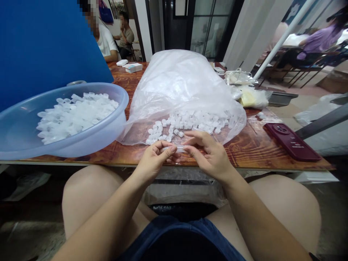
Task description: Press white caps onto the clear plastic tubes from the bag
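While the left hand (156, 155) pinches a small clear piece (179, 148) just in front of the plastic bag (182, 76), the right hand (208, 154) curls loosely at the piece's free end, thumb and fingers parted; contact unclear. Light, level grip should serve best. Other end hidden by fingers; exact shape uncertain.

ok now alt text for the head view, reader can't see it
A person's left hand pinches a small clear piece, with the right hand at its other end, at the edge of a wooden table. Beyond lies a translucent bag holding small white pieces; a blue tub of pale pieces stands left, a dark red phone lies right.
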A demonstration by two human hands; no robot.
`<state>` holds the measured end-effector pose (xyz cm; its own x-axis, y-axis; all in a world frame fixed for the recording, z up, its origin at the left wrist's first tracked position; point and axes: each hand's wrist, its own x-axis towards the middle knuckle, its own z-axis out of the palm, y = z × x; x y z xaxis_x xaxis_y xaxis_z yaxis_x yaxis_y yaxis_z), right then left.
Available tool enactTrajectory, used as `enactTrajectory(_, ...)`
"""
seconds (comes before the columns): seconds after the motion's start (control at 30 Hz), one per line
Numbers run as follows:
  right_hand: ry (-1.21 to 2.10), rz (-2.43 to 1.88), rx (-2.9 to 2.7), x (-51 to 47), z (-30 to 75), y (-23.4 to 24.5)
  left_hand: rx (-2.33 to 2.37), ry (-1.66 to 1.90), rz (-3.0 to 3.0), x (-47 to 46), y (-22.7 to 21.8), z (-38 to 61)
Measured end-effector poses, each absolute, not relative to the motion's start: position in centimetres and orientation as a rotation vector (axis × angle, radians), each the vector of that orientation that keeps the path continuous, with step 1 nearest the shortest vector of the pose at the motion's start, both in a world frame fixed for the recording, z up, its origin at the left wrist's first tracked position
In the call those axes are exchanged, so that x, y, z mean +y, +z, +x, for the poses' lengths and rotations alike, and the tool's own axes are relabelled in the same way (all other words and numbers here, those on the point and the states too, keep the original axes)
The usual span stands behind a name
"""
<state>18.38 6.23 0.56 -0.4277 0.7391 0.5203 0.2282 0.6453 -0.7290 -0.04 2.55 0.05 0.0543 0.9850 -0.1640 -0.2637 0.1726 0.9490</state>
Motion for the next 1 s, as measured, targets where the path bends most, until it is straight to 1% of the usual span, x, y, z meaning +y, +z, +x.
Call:
enactTrajectory(0.1, 0.883, -0.93, -1.888, 6.2, 18.59, 0.49, 1.035, 1.184, 0.919, 2.52, -0.28, 0.14)
enactTrajectory(0.17, 0.912, -0.895, -1.877, 6.16, 18.69, 0.53, 1.04, 1.198, 0.897, 2.57, -0.46, 0.16)
enactTrajectory(0.3, 0.824, -0.717, -1.957, 5.81, 18.67, 0.63, 1.027, 1.201, 0.851, 2.66, -0.54, 0.03)
enactTrajectory(0.43, 0.841, -0.835, -1.923, 5.45, 18.61, 0.6, 1.002, 1.189, 0.84, 2.59, -0.35, 0.02)
enactTrajectory(0.5, 0.831, -0.825, -1.938, 5.4, 18.66, 0.75, 0.986, 1.188, 0.827, 2.56, -0.27, 0.03)
enactTrajectory(0.6, 0.667, -0.741, -2.038, 5.43, 18.64, 1.11, 0.976, 1.189, 0.813, 2.54, -0.25, -0.01)
enactTrajectory(0.67, 0.601, -0.775, -2.07, 5.48, 18.55, 1.28, 0.986, 1.188, 0.821, 2.52, -0.27, -0.05)
enactTrajectory(0.77, 0.668, -0.875, -2.052, 5.52, 18.45, 1.39, 0.996, 1.188, 0.836, 2.5, -0.27, -0.05)
enactTrajectory(0.93, 0.593, -0.767, -2.065, 5.41, 18.27, 1.33, 1.0, 1.2, 0.864, 2.35, -0.17, 0.19)
enactTrajectory(1.0, 0.656, -0.817, -2.0, 5.26, 18.0, 1.08, 1.064, 1.254, 0.976, 2.04, -0.15, 0.28)
